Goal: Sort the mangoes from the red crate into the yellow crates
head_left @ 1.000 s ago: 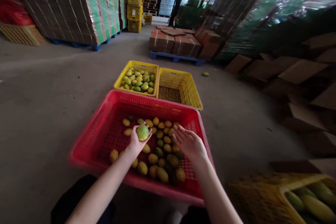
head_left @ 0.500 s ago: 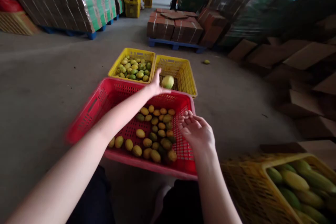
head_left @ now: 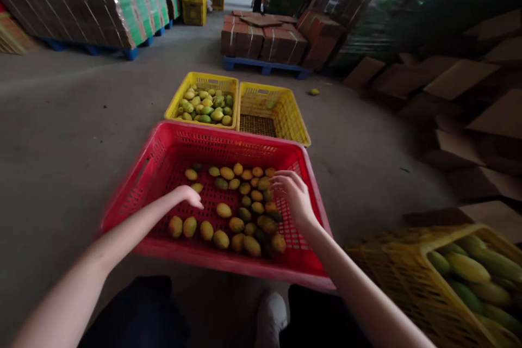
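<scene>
A red crate (head_left: 244, 269) stands before me with several oval yellow-green fruits (head_left: 224, 210), which look like papayas, on its floor. My left hand (head_left: 190, 196) hangs over the crate's left-middle part, back up and wrist bent, beside a yellowish fruit (head_left: 197, 187). Its fingers are mostly hidden from view. At the crate's right side is my right hand (head_left: 294, 193), loosely curved with fingers apart, close to the fruits by the right wall. Nothing shows in it.
Behind the red crate, a yellow crate (head_left: 202, 77) full of fruits adjoins another yellow crate (head_left: 285, 111) with a greenish fruit (head_left: 269, 104) inside. Another yellow crate (head_left: 387, 272) with larger green fruits stands at lower right. Cartons (head_left: 452, 84) lie right; a lone fruit (head_left: 314, 92) rests on the floor.
My left hand has come back from the right yellow crate to the red crate. The pale fruit beside it has left that spot. My right hand has turned from palm-up to sideways.
</scene>
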### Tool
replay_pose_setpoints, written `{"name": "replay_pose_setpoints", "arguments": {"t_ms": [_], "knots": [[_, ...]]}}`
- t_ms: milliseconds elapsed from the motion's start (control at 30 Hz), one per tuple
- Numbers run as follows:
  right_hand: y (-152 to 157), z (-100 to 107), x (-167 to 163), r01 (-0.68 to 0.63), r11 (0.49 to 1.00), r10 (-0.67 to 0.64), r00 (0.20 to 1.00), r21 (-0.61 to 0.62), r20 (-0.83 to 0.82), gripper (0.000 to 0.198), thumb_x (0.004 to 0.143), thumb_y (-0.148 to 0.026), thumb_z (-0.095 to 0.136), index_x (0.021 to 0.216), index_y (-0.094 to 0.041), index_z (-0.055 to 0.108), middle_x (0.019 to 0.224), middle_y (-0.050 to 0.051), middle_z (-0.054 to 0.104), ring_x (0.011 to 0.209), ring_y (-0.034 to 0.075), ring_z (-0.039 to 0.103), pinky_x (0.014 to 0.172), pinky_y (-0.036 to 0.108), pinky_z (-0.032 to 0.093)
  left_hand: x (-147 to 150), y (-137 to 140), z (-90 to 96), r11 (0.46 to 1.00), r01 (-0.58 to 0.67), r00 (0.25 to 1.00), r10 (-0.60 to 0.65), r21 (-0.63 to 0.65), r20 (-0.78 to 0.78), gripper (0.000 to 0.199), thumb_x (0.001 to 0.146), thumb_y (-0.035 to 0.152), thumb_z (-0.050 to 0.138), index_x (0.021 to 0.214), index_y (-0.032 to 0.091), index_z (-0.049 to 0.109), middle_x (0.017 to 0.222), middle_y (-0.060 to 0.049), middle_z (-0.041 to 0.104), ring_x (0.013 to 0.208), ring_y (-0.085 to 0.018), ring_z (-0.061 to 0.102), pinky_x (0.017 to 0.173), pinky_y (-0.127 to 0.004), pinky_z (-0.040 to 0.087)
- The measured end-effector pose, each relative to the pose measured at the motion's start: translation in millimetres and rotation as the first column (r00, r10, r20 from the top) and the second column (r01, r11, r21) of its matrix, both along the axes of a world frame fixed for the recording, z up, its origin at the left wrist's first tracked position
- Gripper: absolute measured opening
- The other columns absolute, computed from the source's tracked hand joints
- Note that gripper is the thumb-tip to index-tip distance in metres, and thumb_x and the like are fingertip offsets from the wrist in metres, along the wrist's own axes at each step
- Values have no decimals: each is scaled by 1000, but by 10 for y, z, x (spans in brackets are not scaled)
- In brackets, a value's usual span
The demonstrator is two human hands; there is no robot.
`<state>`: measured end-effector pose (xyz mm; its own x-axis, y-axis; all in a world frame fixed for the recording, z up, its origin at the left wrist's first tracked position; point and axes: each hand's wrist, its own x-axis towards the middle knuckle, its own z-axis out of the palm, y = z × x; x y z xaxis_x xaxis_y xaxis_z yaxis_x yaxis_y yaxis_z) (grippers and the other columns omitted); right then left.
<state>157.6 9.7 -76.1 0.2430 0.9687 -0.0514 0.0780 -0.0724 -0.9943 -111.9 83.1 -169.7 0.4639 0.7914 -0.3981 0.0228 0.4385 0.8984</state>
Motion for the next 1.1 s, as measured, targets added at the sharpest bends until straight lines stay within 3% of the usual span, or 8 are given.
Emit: {"name": "replay_pose_setpoints", "arguments": {"t_ms": [33,100,233,333,467,633,833,1100], "knots": [[86,-136,-38,-130,990,143,948,-62,286,16,77,-28,57,90,-19,63,83,3,68,73,16,63,64,27,48,-12,-43,-70,976,216,949,-211,-3,-236,28,79,40,54,87,19,71,79,-8,72,97,-25,67,91,-36,48],[313,-439,-123,-298,916,398,589,-268,704,18,79,-21,56,96,-17,62,93,6,68,85,18,63,76,29,49,-19,-69,-146,855,512,666,-454,-80,-592,30,77,37,58,95,16,71,99,-14,73,110,-30,62,99,-42,43],[880,-1088,-368,-331,845,518,307,-421,798,27,75,-9,59,102,-13,62,112,13,65,107,25,57,91,33,43,-65,22,-110,695,706,258,-430,-136,-865,39,82,31,56,115,13,66,127,-21,62,122,-36,54,104,-47,37],[1245,-1520,-623,-361,792,573,165,-492,802,32,79,-8,55,111,-12,61,123,17,61,116,26,52,95,33,40,-205,131,42,670,738,204,-339,-84,-918,42,88,34,48,125,17,62,132,-17,59,122,-32,55,102,-42,39],[1492,-1934,-911,-322,783,576,52,-532,816,41,89,-17,46,129,-8,51,133,22,54,122,29,49,101,36,35,-430,206,304,736,677,150,-127,8,-981,45,93,38,38,129,20,59,131,-16,60,117,-31,58,97,-42,43],[1563,-2204,-1047,-177,828,551,76,-532,831,51,91,-30,48,132,0,44,133,33,48,128,38,43,100,46,34,-458,190,502,735,675,95,-167,-60,-981,48,92,42,43,128,15,60,130,-18,61,116,-31,59,93,-38,46],[1389,-2227,-1004,-207,765,644,234,-610,728,61,82,-37,65,129,-4,45,117,27,62,111,33,60,88,38,44,-400,157,541,721,686,82,-210,-97,-974,49,93,41,41,132,14,56,134,-19,57,120,-30,57,97,-38,44],[1209,-1417,-756,-355,820,571,552,-449,607,35,63,-29,80,91,-20,61,92,8,69,104,28,61,82,32,46,-396,200,359,672,724,46,-269,-153,-962,53,93,41,39,131,9,56,133,-21,57,119,-32,57,96,-39,44]]}}
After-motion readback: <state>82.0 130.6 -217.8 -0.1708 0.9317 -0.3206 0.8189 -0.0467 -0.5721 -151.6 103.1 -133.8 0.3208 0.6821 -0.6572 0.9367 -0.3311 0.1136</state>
